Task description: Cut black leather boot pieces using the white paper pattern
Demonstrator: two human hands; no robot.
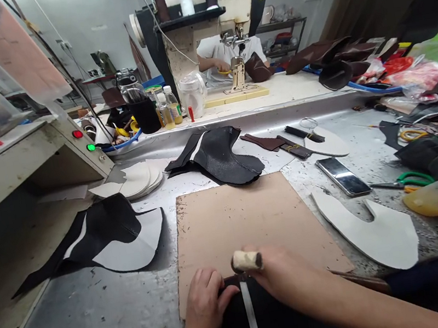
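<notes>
A: While the left hand [206,304] lies flat on the black piece [269,322] at the near edge of the bench, what does the R hand hold?

B: Right hand [287,278] is closed round a tool w/ a pale cylindrical handle [246,261]; handle end sticks out toward the left hand. Tool tip is hidden, cannot tell its type.

A: L hand grip?

B: Holds nothing. Fingers bent, pressing down on the black piece beside a white strip [252,319] that runs along its middle.

A: Position of the black piece?

B: Lower centre, overlapping the near edge of the brown board [244,221], both hands on it.

A: Surroundings?

B: Metal bench top [101,310]. Left of board: black-and-white cut parts [109,236]. Behind board: stack of black parts [218,156]. Right of board: white cut part [379,233], phone [342,176], green-handled scissors [408,180], yellow bottle [436,198]. Far side: sewing machine [217,20], another person seated behind it
</notes>
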